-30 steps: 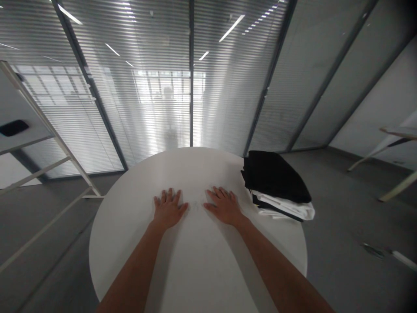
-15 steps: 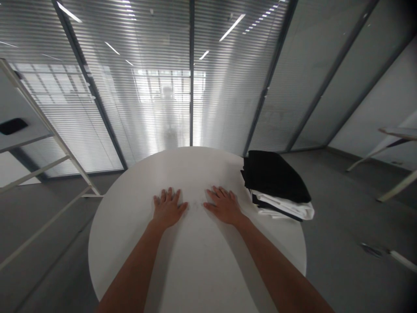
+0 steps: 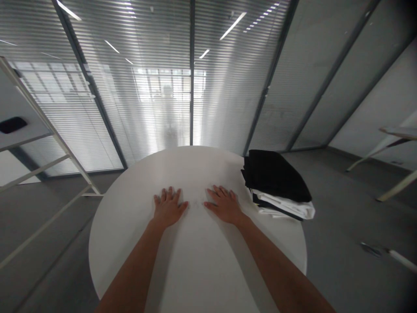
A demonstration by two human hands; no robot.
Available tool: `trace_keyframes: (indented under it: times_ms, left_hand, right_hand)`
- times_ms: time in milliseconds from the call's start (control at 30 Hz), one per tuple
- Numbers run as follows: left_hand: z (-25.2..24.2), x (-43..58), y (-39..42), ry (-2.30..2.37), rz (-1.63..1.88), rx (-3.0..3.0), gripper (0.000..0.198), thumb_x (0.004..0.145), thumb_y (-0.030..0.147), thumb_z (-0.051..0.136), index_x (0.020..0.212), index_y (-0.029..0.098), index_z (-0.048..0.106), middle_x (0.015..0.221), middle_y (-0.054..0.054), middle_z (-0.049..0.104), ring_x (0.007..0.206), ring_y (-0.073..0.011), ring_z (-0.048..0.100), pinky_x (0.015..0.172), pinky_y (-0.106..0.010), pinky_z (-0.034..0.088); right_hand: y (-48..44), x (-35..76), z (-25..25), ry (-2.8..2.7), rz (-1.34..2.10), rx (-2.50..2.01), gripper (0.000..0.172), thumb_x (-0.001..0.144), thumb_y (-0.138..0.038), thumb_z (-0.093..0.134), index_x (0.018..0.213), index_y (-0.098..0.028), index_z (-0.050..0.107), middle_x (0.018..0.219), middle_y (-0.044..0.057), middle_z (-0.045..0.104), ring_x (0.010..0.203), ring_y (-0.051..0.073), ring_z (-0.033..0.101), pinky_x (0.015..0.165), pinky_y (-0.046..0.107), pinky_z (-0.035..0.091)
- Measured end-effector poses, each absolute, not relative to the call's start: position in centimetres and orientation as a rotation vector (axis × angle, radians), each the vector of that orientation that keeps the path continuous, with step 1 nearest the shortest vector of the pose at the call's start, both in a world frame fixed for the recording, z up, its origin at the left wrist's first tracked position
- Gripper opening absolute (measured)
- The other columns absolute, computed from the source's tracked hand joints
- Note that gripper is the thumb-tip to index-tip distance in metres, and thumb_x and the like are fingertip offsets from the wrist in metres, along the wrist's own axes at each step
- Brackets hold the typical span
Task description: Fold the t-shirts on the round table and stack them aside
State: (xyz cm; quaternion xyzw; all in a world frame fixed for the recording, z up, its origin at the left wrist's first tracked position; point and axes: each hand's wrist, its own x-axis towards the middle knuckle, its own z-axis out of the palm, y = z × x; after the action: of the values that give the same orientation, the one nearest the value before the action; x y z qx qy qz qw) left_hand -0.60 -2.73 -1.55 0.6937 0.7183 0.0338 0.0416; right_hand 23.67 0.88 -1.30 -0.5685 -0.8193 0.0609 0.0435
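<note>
My left hand (image 3: 168,208) and right hand (image 3: 224,206) lie palm-down near the middle of a round white table (image 3: 130,256), a little apart from each other. The fingers (image 3: 169,195) of both are spread and flat, open and holding nothing. Just beside my right hand, not touching it, a stack of folded clothes (image 3: 276,184) sits at the table's right edge: a black garment (image 3: 275,176) on top, a white garment (image 3: 283,208) beneath, with a dark layer showing between them. Past the table, a grey floor (image 3: 345,195) spreads to both sides. A white metal frame (image 3: 48,148) stands at my left, and a pale side table (image 3: 399,132) stands at my far right. A small object (image 3: 374,250) lies on the floor at lower right, too blurred to name. Farthest off, I see a glass partition (image 3: 228,108) with slatted blinds (image 3: 146,108) behind it.
</note>
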Motion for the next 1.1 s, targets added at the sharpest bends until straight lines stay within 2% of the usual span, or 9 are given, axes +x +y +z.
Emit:
trace_keyframes:
  times_ms: [1100]
  left_hand:
    - [-1.67,-0.63,-2.59,2.182,0.125,2.124,0.079,0.088,0.071,0.018,0.154,0.026,0.023,0.161,-0.015,0.013,0.146,-0.0416,0.009,0.109,-0.066,0.01]
  right_hand:
    - [1.03,23.71,-1.36,-2.506,0.185,-1.724,0.072,0.091,-0.071,0.024,0.151,-0.031,0.031,0.16,0.005,0.021,0.146,0.03,0.017,0.114,0.056,0.008]
